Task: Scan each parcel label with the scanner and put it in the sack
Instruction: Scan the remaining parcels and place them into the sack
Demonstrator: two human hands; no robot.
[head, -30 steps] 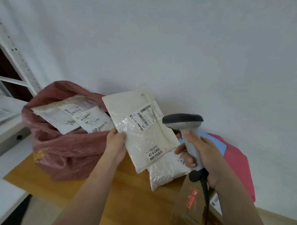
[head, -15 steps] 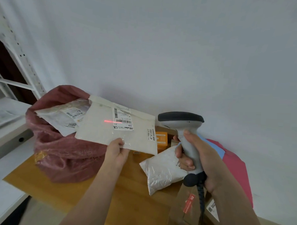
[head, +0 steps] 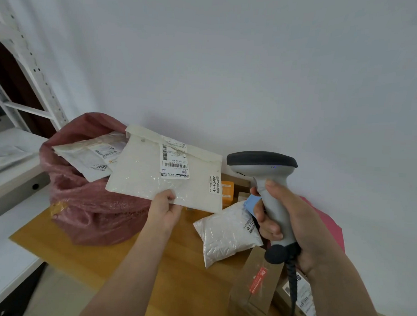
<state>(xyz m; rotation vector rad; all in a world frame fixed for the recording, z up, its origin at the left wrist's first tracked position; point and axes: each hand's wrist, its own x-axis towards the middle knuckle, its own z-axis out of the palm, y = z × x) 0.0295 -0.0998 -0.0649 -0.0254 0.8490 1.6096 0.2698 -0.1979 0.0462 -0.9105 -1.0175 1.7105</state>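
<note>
The left hand [head: 163,209] holds a flat white bubble-mailer parcel [head: 154,179] up above the wooden counter [head: 83,255], its fingers pinching the parcel's lower edge, thumb on the front face. The parcel faces the camera, slightly tilted, with its printed shipping label [head: 175,163] near the top middle and a smaller sticker reading 47-4-2402 [head: 214,184] at its right edge. Its upper left corner overlaps the mouth of the reddish-pink sack [head: 86,207], which stands on the left part of the counter. Another white parcel in the sack [head: 88,159] pokes out of the opening, partly covered by the held one. The right hand [head: 293,223] grips the grey handle of the scanner [head: 262,165], fingers wrapped round it and the thumb resting along the back; the scanner's dark head sits just to the right of the held parcel, and its black cable [head: 292,288] hangs down from the base of the handle. On the counter below and between the hands lies a small white padded pouch [head: 225,237], and nearer the camera a brown paper package [head: 254,289] with a red strip. A small orange box [head: 227,189] shows behind the held parcel's right edge, and something red [head: 333,225] lies behind the right hand. A white metal shelf [head: 26,83] stands at the left.
</note>
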